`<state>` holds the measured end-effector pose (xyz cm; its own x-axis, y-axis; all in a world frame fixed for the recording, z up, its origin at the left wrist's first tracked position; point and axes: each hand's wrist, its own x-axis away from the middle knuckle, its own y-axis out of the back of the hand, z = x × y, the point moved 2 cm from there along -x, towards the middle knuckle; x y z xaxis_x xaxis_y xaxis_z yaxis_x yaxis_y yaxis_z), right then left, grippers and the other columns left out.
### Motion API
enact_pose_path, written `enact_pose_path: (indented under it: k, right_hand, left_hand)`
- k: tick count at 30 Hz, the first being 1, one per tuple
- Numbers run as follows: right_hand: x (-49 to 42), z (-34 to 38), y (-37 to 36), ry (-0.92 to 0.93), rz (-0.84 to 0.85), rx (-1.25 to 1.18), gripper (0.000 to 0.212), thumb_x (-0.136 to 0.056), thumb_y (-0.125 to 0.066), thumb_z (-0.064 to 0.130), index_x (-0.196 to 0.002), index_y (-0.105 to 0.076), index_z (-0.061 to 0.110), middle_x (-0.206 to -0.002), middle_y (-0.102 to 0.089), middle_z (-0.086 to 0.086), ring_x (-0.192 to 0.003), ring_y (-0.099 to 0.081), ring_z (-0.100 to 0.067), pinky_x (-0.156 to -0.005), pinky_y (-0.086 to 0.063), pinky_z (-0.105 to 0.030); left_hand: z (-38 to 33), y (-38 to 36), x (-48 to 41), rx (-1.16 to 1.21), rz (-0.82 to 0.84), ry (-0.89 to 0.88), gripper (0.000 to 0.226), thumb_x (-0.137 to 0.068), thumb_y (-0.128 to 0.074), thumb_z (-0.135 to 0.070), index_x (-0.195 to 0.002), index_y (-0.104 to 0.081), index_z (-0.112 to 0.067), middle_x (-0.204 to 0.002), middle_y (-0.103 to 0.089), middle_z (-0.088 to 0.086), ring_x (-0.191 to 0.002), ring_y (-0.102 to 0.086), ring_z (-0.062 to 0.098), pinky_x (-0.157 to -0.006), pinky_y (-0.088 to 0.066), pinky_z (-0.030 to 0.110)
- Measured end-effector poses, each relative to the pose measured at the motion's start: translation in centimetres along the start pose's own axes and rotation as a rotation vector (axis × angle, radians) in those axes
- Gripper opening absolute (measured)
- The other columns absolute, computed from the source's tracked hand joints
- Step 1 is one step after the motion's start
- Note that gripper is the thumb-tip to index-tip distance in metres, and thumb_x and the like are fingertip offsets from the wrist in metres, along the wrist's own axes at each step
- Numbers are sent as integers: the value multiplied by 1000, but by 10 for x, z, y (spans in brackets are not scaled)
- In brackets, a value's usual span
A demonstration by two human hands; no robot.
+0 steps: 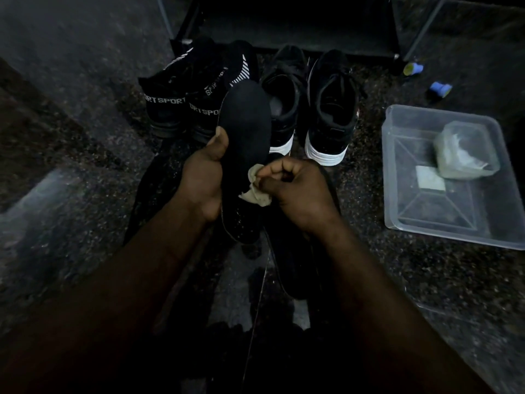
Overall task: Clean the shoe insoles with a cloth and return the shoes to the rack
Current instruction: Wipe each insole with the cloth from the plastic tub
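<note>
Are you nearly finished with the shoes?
Not nearly. The left hand holds a black insole while the right hand presses a cloth on it. Nothing looks finished: both sport shoes and both white-soled shoes sit on the floor before the rack, not on it.

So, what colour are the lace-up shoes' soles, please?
The soles are white, seen in the head view.

head camera | faces forward, down | close over hands (298,194) | floor (71,137) beyond
</note>
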<state>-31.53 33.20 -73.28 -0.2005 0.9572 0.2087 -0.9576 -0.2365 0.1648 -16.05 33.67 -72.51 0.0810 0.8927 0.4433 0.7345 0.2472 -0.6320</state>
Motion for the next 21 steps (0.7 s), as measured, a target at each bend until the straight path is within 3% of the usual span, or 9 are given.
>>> enact_pose_path:
  k: [3, 6, 9, 12, 15, 21]
  right_hand:
    - [-3, 0, 0, -7, -129, -119, 14, -83, -81, 8, -79, -76, 20, -81, -78, -5, -78, -73, -18, -86, -61, -47]
    - [-5, -1, 2, 17, -224, -156, 7, -85, -81, 7, -85, -77, 13, -91, -79, -5, -95, -75, -10, -94, -61, -41]
    - [1, 4, 4, 134, -272, 3, 7, -87, -82, 14, -93, -79, 15, -94, -77, 3, -92, -71, 2, -86, -56, -22]
    - [5, 10, 2, 330, -308, 288, 13, -85, -80, 25, -98, -82, 23, -97, -71, 6, -92, -68, -6, -85, -54, -23]
    - [7, 13, -3, 394, -208, 356, 8, -84, -78, 24, -92, -82, 23, -94, -73, 5, -90, -69, -13, -84, -58, -37]
    - [22, 29, -13, 348, 143, 355, 11, -81, -81, 7, -82, -81, 18, -84, -73, 10, -80, -68, -4, -76, -56, -24]
  left_hand:
    - [7, -13, 11, -25, 118, 151, 72, -105, -36, -58, -152, -44, -4, -134, -62, 19, -117, -65, 31, -103, -54, 44]
    - [15, -22, 18, -31, 134, 203, 67, -106, -36, -56, -139, -57, -1, -118, -72, 18, -102, -73, 27, -90, -61, 38]
    - [16, -21, 16, -14, 108, 208, 69, -106, -34, -59, -142, -56, -4, -131, -67, 12, -116, -68, 24, -105, -53, 39]
    - [10, -18, 15, 36, 137, 233, 74, -104, -32, -65, -151, -48, -11, -139, -59, 2, -121, -60, 19, -112, -44, 38]
    - [8, -16, 14, 36, 162, 234, 79, -103, -28, -68, -156, -42, -12, -152, -52, 5, -124, -61, 22, -106, -49, 38]
    - [8, -5, 9, 50, 128, 214, 82, -101, -26, -71, -151, -48, -10, -144, -59, 19, -138, -53, 30, -109, -50, 41]
